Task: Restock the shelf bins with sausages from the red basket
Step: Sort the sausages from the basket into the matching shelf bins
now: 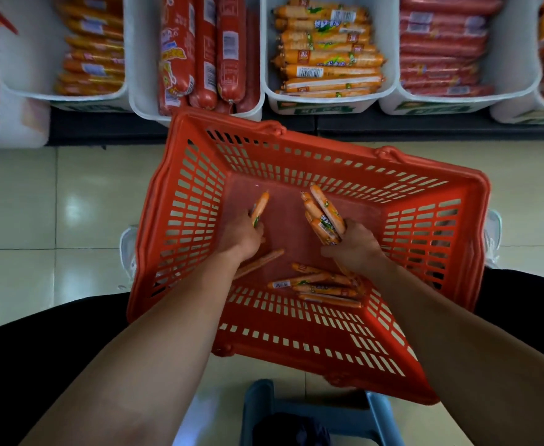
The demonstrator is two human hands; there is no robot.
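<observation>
The red slotted plastic basket (183, 220) fills mid-frame; white plastic shelf bins (267, 91) line the top edge, holding red and orange barcoded sausages, their print too blurred to read; inside the basket the right hand (357, 246) grips a bundle of orange sausages (323, 214); the left hand (240, 236) holds a single orange sausage (261, 206); loose orange sausages (315, 283) lie on the basket floor at lower centre.

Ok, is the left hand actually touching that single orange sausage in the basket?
Touching. The head view shows the left hand gripping the lower end of the single orange sausage, whose upper end pokes out past the hand.
</observation>
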